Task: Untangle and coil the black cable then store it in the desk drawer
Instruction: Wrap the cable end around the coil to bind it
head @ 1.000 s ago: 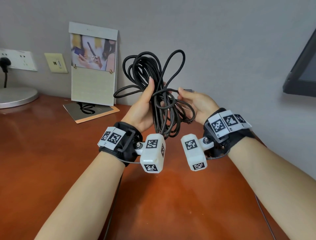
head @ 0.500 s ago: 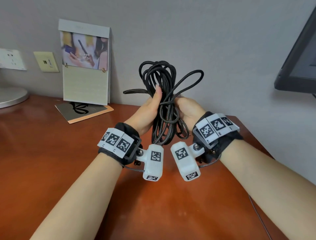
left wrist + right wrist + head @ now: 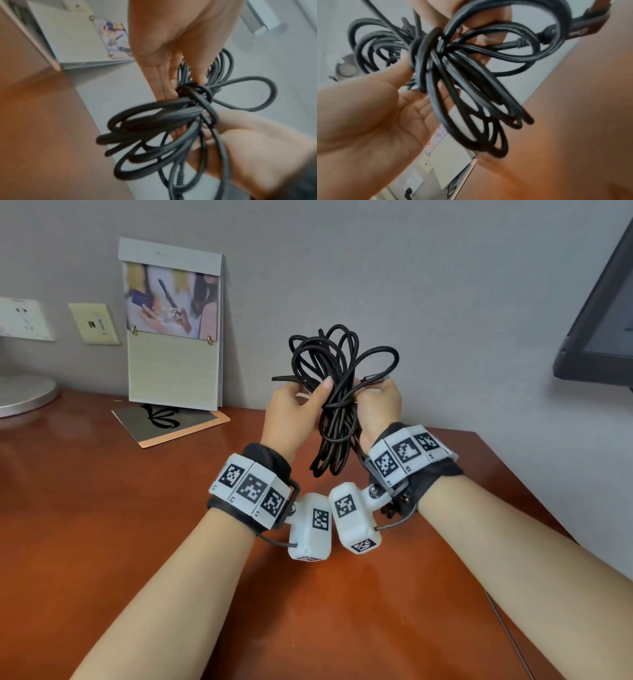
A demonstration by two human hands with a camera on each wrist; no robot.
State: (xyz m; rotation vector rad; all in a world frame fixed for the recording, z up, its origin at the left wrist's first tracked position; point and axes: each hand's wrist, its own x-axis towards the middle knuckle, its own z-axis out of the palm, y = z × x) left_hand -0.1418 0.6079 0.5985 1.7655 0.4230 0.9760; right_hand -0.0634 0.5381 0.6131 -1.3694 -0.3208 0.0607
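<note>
- Grip: the left hand [image 3: 291, 416] clasps the middle of the cable [image 3: 337, 392], thumb pressed over the bundle; the right hand [image 3: 378, 405] pinches the free end beside it, probably to cinch the wrap.
- The cable is held above the counter [image 3: 102, 508], 1 strand wound across its waist so the loops stay together.
- No drawer is visible; a calendar [image 3: 173, 326] stands behind.
</note>
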